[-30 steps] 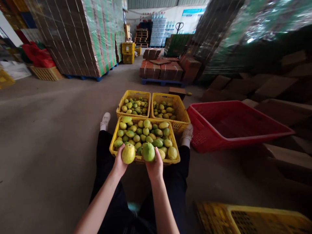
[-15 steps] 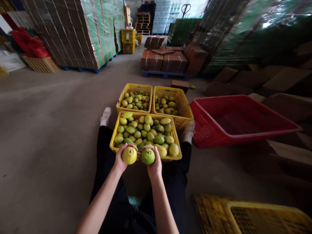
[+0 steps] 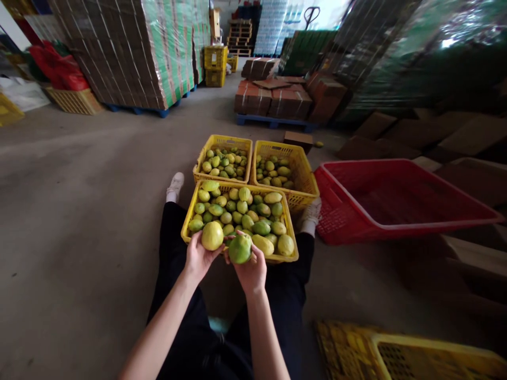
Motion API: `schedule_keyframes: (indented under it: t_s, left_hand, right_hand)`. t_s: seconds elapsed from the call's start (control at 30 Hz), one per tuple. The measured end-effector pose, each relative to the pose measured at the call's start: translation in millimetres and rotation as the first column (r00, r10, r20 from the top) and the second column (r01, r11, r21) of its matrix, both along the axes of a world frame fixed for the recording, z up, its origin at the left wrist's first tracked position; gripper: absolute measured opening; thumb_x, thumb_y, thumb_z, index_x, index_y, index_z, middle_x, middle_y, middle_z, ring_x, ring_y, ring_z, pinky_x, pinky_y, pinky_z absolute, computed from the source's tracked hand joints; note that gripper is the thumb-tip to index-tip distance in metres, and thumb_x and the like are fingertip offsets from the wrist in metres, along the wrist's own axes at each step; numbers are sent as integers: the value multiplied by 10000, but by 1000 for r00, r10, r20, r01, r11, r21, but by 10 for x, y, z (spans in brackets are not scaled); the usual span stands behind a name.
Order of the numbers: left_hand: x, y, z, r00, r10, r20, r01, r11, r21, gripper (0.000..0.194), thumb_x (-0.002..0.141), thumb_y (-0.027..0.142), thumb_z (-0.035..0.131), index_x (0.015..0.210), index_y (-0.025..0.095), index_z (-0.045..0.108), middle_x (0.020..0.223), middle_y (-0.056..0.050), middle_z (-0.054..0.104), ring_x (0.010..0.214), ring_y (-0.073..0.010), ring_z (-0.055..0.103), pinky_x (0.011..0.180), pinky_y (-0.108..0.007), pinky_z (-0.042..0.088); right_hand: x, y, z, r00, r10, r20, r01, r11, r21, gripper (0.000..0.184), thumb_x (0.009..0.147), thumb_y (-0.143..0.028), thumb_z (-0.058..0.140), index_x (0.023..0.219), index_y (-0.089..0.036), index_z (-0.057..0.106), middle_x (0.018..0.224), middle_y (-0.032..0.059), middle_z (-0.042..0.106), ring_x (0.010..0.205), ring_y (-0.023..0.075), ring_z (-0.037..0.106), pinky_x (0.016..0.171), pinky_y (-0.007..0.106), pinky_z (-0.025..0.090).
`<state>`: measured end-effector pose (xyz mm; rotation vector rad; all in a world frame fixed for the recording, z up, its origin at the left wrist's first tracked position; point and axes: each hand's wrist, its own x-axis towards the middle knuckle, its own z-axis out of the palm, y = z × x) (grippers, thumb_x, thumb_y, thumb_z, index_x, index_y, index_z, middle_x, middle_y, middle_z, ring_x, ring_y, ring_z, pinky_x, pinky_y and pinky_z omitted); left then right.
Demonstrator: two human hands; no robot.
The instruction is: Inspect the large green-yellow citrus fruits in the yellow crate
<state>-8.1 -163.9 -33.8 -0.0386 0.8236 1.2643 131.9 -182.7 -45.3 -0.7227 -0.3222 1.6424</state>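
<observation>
My left hand (image 3: 200, 259) cradles a yellow lemon (image 3: 212, 236), its fingers curled beneath and around the fruit. Beside it, my right hand (image 3: 252, 270) grips a green lemon (image 3: 240, 249) from the right and below. Both fruits are held above the near edge of a yellow plastic crate (image 3: 295, 248) between my legs. Inside lie several yellow and green lemons (image 3: 261, 228) of mixed sizes. The fingers under each fruit are partly hidden.
Behind stand two more yellow crates, left (image 3: 196, 171) and right (image 3: 311, 182), holding similar fruit. A large red crate (image 3: 336, 216) is to the right; a yellow crate (image 3: 374, 338) sits low at right. Boxes on a blue pallet (image 3: 273, 121) stand farther back.
Both lemons have been turned in my hands: the yellow one's stem end no longer faces me, and the green one is tilted. The yellow lemon sits slightly higher. The view has shifted slightly.
</observation>
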Motion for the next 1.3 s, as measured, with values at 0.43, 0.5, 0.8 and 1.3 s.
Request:
schedule_keyframes:
  t_s: [0.43,0.5,0.8,1.3]
  left_hand:
    - [-29,-172,-108,998,40,45,-37,997,-69,456,956,342,550,1349,131,646,1002,-124,785,880,-256,750,674,-323,620]
    - [-45,-199,-75,996,59,65,-54,996,-66,434,951,332,541,1324,143,657,991,-99,787,868,-235,747,701,-321,621]
    - [-59,-197,-5,981,132,141,-122,990,-77,426,963,275,511,1351,157,642,913,-87,780,843,-234,769,817,-377,643]
    - [-14,546,-593,934,175,310,-151,984,-100,337,1014,249,505,1296,183,677,910,-73,771,848,-185,769,754,-285,655]
  right_hand:
    - [-68,-22,-117,989,30,147,-3,983,-181,578,710,-754,730,798,-187,666,607,27,706,343,139,525,272,236,330]
    - [-82,-31,-128,989,-22,144,49,981,-187,506,755,-683,735,845,-191,661,618,24,702,408,152,579,289,219,343]
    - [-148,-37,-105,991,-45,129,59,993,-105,366,735,-532,786,824,-201,655,654,-7,664,476,130,570,335,210,356]
    - [-151,686,-600,998,-59,5,58,945,-321,263,809,-464,775,817,-238,641,686,-16,723,627,186,692,527,289,567]
